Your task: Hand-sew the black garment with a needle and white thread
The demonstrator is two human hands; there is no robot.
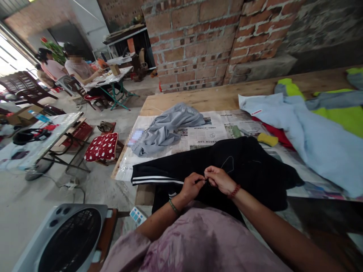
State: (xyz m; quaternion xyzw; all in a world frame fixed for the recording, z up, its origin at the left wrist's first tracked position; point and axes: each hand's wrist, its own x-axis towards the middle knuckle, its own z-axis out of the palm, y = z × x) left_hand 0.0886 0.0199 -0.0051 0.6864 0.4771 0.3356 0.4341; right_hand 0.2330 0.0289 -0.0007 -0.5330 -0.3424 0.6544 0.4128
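A black garment (241,158) with white stripes along one sleeve or leg is spread at the table's near edge and hangs over it. My left hand (193,186) is closed in a pinch on a bit of its black cloth. Right against it, fingertips nearly touching, my right hand (219,180) is also pinched; what lies between its fingers is too small to make out. A thin pale thread (232,163) loops over the black cloth just beyond my right hand.
Newspaper (211,130) covers the wooden table (167,100). On it lie a grey garment (172,126), a yellow sponge-like block (267,139) and a light blue garment (300,128). A fan (70,238) stands at lower left, a red cushioned stool (101,146) beyond. People sit at a far table.
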